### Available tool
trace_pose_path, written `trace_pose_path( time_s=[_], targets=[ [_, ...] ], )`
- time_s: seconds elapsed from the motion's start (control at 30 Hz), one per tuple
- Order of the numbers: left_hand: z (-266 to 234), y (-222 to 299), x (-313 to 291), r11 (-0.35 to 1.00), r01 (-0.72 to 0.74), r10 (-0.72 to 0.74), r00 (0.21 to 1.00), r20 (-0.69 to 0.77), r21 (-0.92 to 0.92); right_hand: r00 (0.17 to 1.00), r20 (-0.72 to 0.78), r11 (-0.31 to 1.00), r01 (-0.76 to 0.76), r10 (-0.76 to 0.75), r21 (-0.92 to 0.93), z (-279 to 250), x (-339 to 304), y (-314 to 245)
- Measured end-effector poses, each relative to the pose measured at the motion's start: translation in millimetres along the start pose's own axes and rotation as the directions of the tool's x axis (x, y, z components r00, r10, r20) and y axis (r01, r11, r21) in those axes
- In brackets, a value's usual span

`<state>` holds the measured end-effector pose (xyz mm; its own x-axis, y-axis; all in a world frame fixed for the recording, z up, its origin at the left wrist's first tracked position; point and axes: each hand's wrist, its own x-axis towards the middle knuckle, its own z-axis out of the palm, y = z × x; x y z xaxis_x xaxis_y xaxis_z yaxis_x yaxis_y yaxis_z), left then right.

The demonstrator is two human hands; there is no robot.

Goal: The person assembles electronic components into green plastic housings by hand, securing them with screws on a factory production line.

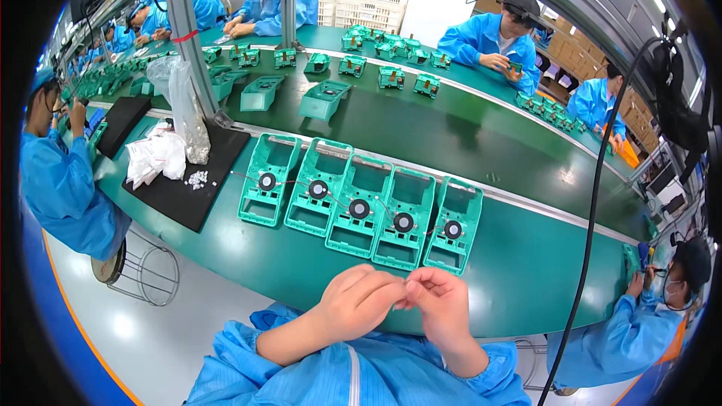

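Observation:
My left hand (359, 302) and my right hand (441, 307) meet fingertip to fingertip above the bench's near edge. Both are closed in a pinch; whatever lies between the fingers is too small to make out. Just beyond them, several green plastic housings (368, 239) stand side by side in a slanting row. Each one carries a round black speaker (359, 209) with thin wires, set between an upper and a lower opening. The rightmost housing (471, 214) is closest to my right hand, and neither hand touches it.
On the left, a black mat (197, 207) bears small white pieces (197, 180), white bags (156, 155) and a clear plastic bag (180, 98). A conveyor (451, 131) behind carries green parts. A black cable (590, 218) hangs at right. Co-workers in blue sit around.

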<state>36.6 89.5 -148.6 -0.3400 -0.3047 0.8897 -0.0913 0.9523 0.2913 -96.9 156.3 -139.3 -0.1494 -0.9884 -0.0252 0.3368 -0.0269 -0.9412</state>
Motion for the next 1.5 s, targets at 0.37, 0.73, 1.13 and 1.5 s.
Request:
trace_pose_path(
  time_s=[0.37,0.73,1.13,1.5],
  targets=[
    [-87.7,28.9,-26.9,0.911,0.397,-0.242,0.739,0.628,-0.116,0.943,-0.056,0.926,0.310,-0.329,-0.215,-18.0,-28.3,7.8],
    [21.1,9.7,-140.4,0.503,0.864,-0.193,0.125,0.973,-0.011,0.917,-0.030,0.871,0.366,-0.397,-0.329,-33.8,-35.8,-2.9],
    [-25.2,-34.9,-133.9,0.558,0.796,-0.127,0.361,0.924,-0.234,0.867,-0.057,0.561,0.270,-0.495,-0.782,-96.9,34.6,-44.3],
    [55.8,-97.9,71.1,0.937,0.236,0.019,0.704,0.710,-0.258,0.944,0.192,-0.124,0.164,-0.267,-0.979,-166.8,187.4,-36.9]
  ],
)
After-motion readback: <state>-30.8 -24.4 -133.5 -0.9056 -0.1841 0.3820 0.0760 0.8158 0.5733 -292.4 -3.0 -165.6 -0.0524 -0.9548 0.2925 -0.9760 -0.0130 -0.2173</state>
